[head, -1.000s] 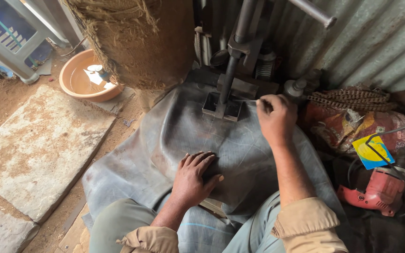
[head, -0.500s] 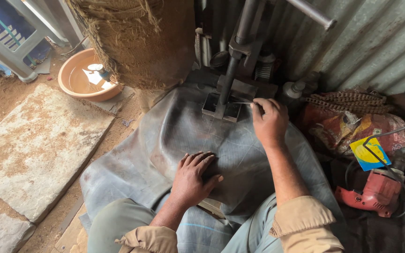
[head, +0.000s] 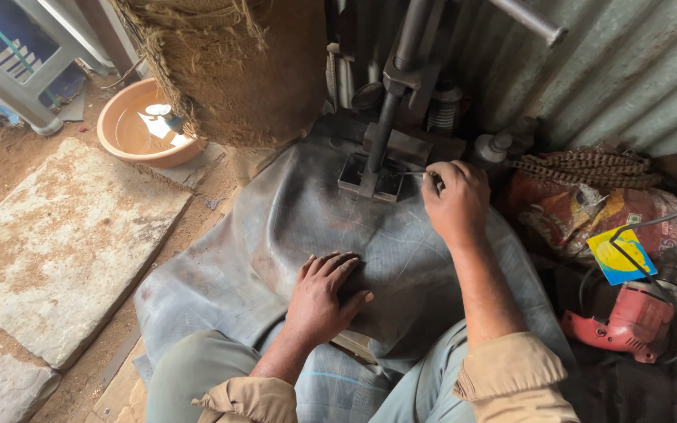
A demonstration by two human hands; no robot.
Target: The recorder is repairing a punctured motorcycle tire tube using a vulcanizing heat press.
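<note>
- At the centre of the frame lay a grey rubber sheet (head: 291, 227), draped over the person's lap and spreading to the lower left.
- Left hand (head: 324, 296): flat on the sheet, lower centre, palm down, fingers spread and pointing up the frame; it held nothing.
- Right hand (head: 456, 200): right of centre, above the left, fingers curled together and pinching a thin metal rod (head: 414, 173) at its tip; the rod pointed left toward the press.
- Press (head: 389, 117): dark metal, upper centre, with an upright post rising from a square base (head: 370, 178) that rested on the sheet's upper edge; the rod's free end lay just beside this base.
- Sleeves: tan cuffs at the bottom edge, one per arm; grey-green trousers showed beneath the sheet.
- Sack (head: 237, 63): coarse brown fibre, top centre-left, hanging over the sheet's upper left corner.
- Bowl (head: 139, 125): orange, upper left, holding water, just beside the sack.
- Slab (head: 56, 243): flat pale stone on the dirt, left side, near the sheet's edge; a second slab showed at the lower left corner.
- Chain (head: 585, 166): rusty, coiled, upper right, lying on a red and orange bag (head: 581, 211).
- Drill (head: 628, 321): red, lower right, with a black cord looping round it; a blue and yellow card (head: 619, 257) lay just above it.
- Wall (head: 628, 70): corrugated metal, upper right, behind the press.
- Chair leg (head: 9, 86): pale plastic, top left corner.
</note>
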